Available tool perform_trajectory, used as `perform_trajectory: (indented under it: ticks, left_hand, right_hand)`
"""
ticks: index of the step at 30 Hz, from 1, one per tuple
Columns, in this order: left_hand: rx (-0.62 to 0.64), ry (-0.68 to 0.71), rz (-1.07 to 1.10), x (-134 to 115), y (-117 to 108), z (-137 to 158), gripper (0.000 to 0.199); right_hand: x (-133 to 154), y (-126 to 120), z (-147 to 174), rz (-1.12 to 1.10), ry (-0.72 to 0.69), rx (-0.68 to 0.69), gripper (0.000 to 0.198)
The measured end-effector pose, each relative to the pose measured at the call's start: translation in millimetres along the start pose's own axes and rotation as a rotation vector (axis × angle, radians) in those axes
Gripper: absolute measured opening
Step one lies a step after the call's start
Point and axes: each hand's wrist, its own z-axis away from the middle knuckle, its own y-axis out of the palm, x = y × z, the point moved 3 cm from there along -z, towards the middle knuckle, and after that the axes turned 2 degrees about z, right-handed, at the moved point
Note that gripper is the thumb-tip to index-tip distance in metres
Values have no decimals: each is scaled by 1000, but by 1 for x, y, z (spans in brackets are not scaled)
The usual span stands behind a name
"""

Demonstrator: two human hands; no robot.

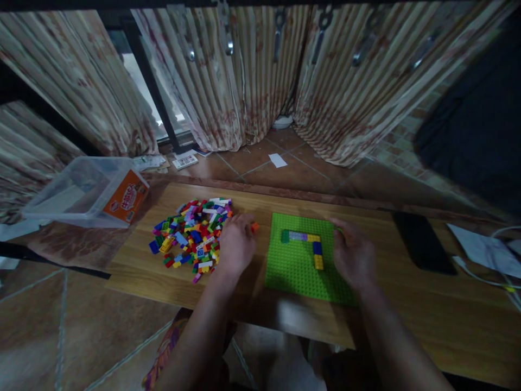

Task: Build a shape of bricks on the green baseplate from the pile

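Note:
My left hand (236, 243) is at the right edge of a pile of mixed toy building bricks (193, 233), its fingers curled downward. An orange brick (254, 227) shows beside its fingertips; whether anything is between the fingers is hidden. My right hand (354, 254) lies over the right edge of a green studded baseplate (293, 274), with thumb and forefinger apart and no brick visible in it. On the baseplate, an L-shaped row of bricks runs from a green brick (285, 237) through pale and purple ones to a yellow corner brick (313, 238), then down past blue to a yellow brick (318, 263).
A clear plastic box (77, 217) with an orange label stands left of the wooden table (142, 277). To the right lie a black phone (423, 241), a white cable (480, 278) and paper (486, 250). Curtains (260, 81) hang beyond the table.

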Motion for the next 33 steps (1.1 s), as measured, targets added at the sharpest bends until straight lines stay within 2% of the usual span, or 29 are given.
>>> perform_trajectory:
  ticks: [5, 9, 15, 21, 28, 33]
  left_hand:
    - [-15, -57, -122, 19, -17, -7, 37]
    - [28, -61, -172, 27, -25, -10, 38]
    - [99, -3, -199, 26, -27, -10, 43]
    - [223, 101, -243, 27, -24, -7, 43]
    - [171, 102, -290, 25, -17, -9, 37]
    - [59, -32, -132, 26, -24, -11, 34]
  right_hand:
    - [-3, -7, -2, 31, 43, -26, 31]
    - [-2, -6, -1, 7, 50, -12, 29]
    - [-5, -1, 1, -38, 60, -11, 27]
    - [-4, 3, 1, -63, 49, 32, 24]
    - [4, 3, 2, -34, 40, 61, 26]
    - [6, 1, 1, -28, 35, 55, 26]
